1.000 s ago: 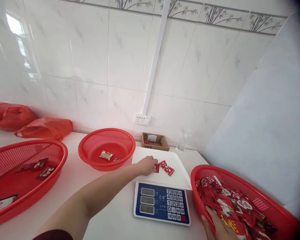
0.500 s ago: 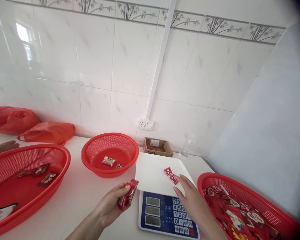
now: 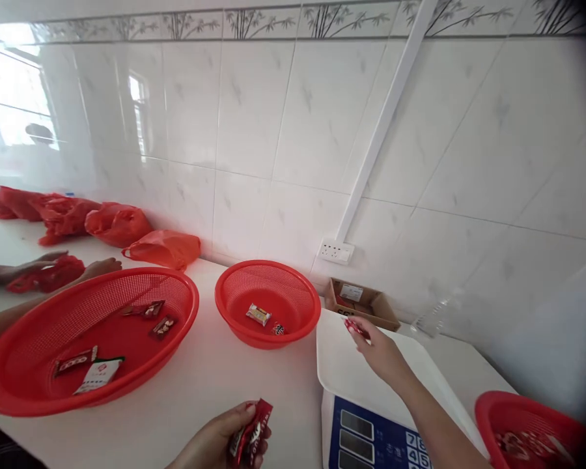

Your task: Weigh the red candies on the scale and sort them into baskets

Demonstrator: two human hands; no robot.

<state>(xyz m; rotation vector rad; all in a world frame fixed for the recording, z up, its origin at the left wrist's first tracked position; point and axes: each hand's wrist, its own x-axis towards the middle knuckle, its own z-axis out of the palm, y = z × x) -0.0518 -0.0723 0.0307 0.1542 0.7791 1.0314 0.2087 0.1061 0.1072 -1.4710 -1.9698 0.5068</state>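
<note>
Red wrapped candies point(image 3: 252, 435) are gripped in my left hand point(image 3: 219, 435), low over the table; fingers partly hide them, so I cannot tell how many. My right hand point(image 3: 381, 355) pinches one small red wrapped candy point(image 3: 355, 327) above the white pan point(image 3: 334, 361) of a scale. The scale's blue keypad panel point(image 3: 385, 443) sits below my right forearm. Left of the pan stands a round red basket point(image 3: 229, 319), with a yellowish wrapped snack point(image 3: 258, 314) and a small dark-and-white packet point(image 3: 278, 329) inside.
A large red basket point(image 3: 188, 312) with several packets stands left. Another red basket point(image 3: 488, 417) of red packets is at right. Behind are a cardboard box point(image 3: 388, 312), a clear plastic container point(image 3: 432, 319) and red bags point(image 3: 168, 247). A co-worker's hands point(image 3: 102, 267) handle a red bag.
The view has swung left. My right hand has taken the candy off the scale pan and moved toward the round basket. My left hand still grips its candies.
</note>
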